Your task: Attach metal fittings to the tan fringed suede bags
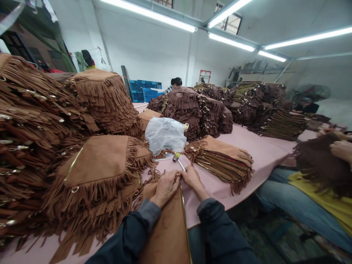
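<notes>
A tan suede bag panel (167,227) with a gold zip along its right edge lies over the table's near edge and my lap. My left hand (165,186) presses on its top corner with fingers curled closed. My right hand (193,178) meets it at the zip's upper end, fingers pinched together there. Just beyond my fingertips a small hammer (178,160) with a metal handle lies on the pink table (261,146).
Tall stacks of fringed tan bags (101,165) crowd the left. A white plastic bag (165,135) and another fringed stack (222,159) sit ahead. Dark brown piles (198,110) fill the far table. A seated person in yellow (324,198) handles a brown bag at right.
</notes>
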### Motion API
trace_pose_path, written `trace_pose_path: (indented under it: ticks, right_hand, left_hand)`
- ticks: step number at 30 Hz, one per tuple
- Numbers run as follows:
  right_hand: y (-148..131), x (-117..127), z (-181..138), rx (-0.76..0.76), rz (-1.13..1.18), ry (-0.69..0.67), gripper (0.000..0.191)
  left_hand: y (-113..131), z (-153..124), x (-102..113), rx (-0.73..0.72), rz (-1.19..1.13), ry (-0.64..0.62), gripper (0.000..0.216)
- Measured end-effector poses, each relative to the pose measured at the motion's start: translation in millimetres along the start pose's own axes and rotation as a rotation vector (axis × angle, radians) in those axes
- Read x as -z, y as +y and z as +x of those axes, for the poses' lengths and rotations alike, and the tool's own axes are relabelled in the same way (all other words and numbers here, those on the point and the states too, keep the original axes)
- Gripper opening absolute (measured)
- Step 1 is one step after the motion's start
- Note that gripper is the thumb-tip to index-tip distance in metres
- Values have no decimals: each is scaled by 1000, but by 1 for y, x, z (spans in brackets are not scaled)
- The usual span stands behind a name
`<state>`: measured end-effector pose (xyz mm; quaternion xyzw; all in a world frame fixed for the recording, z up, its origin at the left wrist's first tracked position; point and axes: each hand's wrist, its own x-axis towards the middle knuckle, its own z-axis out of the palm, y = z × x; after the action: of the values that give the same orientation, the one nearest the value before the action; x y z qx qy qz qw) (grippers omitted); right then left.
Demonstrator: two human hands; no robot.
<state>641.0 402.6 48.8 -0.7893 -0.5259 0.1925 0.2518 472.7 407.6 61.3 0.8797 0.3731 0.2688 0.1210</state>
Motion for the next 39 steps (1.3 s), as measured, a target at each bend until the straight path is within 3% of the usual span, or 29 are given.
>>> trace_pose_path:
  ticks: [10,16,18,23,26,31,34,39]
  right_hand:
    - [1,4,7,-26,-103,-107,31]
    - [2,9,13,-39,-80,-149,31]
    - [3,9,14,-39,-66,-151,30]
    - [3,9,12,-33,-45,-150,26]
    - [1,12,11,-26,-39,-142,32]
    - [1,16,8,-13,-13,-132,40]
    - [2,14,6,-15,9,-107,27]
    - [4,14,-2,28,86,-75,24]
  left_hand:
    - [6,7,15,-166,204,-179,22]
    - [-20,30,21,53,-75,-342,27]
    - [-25,37,25,55,-138,-361,28]
    - [-5,47,31,-41,140,-414,21]
    - [11,53,27,-63,259,-414,15]
    - [24,54,17,-11,290,-384,21]
    - [28,37,12,29,302,-374,27]
    - [31,5,3,6,308,-221,23]
